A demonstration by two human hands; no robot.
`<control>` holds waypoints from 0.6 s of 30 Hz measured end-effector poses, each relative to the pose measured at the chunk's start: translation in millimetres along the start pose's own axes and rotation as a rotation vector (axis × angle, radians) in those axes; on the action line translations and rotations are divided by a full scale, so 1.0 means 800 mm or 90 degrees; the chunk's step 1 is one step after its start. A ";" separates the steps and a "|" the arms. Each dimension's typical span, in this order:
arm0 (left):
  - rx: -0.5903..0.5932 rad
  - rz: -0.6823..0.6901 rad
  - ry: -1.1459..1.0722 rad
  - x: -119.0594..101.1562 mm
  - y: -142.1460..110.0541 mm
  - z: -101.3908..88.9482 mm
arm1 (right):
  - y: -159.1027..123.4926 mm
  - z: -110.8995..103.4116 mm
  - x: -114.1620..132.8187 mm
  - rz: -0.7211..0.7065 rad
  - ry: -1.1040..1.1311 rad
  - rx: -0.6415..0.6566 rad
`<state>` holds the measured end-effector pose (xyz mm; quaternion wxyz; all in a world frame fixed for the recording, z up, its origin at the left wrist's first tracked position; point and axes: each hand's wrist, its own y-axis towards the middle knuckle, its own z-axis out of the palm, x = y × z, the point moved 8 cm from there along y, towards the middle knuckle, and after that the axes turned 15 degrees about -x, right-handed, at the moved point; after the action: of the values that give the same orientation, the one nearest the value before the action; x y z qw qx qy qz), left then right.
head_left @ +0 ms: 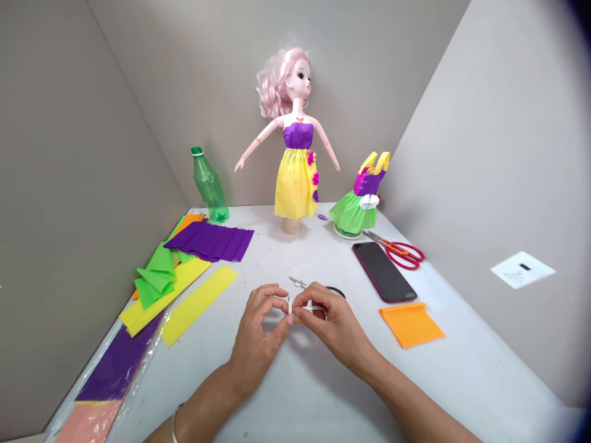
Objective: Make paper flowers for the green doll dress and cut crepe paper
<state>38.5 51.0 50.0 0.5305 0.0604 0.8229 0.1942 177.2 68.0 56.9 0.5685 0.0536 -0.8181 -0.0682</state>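
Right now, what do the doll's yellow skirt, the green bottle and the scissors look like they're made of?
The yellow skirt looks like matte crepe paper, with soft gathers at the waist. The green bottle looks like glossy, see-through plastic, with light passing through it. The scissors seem to have red plastic handles and metal blades, judging by their shine, though the blades are small in view.

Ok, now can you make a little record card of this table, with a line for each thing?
Left hand: pinching a small pale strip
Right hand: pinching the same small pale strip
Near the hands: a small metal tool, a dark ring
Doll: pink hair, purple and yellow paper dress, standing
Other dress: green, purple and yellow paper
Paper: purple crepe paper, yellow strip, orange sheet
Also there: red-handled scissors, phone, green bottle
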 end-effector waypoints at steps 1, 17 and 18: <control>0.003 -0.013 -0.005 0.001 0.000 0.000 | 0.000 0.000 0.000 -0.003 0.000 0.001; 0.065 -0.256 -0.143 0.042 0.009 0.004 | 0.000 0.001 -0.007 0.032 0.007 0.022; 0.066 -0.273 -0.156 0.045 0.009 0.004 | 0.000 0.002 -0.007 0.032 0.009 0.030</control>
<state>25.3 69.3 21.3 0.6514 -0.0652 0.7555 0.0259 177.9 68.9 51.1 0.5745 0.0471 -0.8164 -0.0340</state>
